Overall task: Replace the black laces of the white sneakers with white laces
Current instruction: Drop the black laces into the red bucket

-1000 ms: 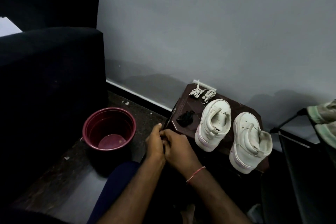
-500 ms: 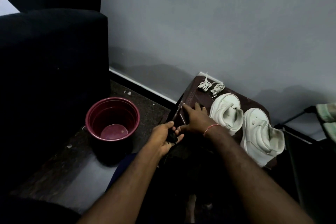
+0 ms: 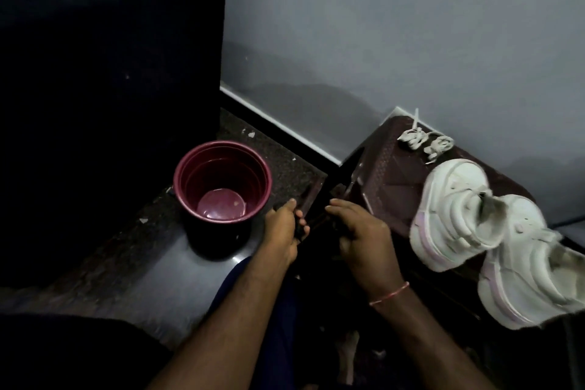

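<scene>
Lace [image 3: 298, 231], black, sits bunched in my curled left hand [image 3: 281, 231], centre frame, direction untellable; my right hand [image 3: 361, 237] curls beside, grip contents too dark to tell.

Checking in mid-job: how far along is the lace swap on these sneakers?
Done: both white sneakers on the dark brown stool look unlaced. In hand: the left hand and right hand grip what appears to be the removed black laces. Left: the bundled white laces lie untouched at the stool's far corner; neither sneaker is relaced.
</scene>
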`<action>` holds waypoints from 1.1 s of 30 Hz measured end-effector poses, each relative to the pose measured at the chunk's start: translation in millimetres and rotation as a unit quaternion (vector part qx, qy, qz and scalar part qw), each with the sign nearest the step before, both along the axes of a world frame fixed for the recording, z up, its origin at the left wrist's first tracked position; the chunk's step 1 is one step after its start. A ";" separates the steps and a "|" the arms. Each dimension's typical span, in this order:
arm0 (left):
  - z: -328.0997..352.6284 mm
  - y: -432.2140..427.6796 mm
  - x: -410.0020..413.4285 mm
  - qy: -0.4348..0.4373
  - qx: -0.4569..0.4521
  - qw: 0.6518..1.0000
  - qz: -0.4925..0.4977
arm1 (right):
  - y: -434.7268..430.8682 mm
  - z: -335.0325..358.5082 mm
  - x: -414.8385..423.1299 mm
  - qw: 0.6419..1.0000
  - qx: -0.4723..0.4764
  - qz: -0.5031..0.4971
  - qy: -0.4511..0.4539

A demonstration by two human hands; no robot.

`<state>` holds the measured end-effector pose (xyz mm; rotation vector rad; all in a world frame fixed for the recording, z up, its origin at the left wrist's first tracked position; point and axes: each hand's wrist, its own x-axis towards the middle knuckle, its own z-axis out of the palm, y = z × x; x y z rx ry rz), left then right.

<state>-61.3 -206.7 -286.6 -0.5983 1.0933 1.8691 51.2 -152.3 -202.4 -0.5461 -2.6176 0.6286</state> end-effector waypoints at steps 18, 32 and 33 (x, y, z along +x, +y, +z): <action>-140.6 -48.6 -193.8 0.284 -0.444 0.795 -0.300 | -7.2 -161.0 -150.2 0.961 -0.227 -0.086 -0.132; -173.0 -28.1 -210.2 0.335 -0.505 0.649 -0.460 | -6.1 -219.9 -220.2 0.942 -0.150 -0.010 -0.300; -174.7 -26.1 -210.4 0.341 -0.504 0.646 -0.460 | -4.5 -221.3 -222.7 0.942 -0.138 -0.003 -0.307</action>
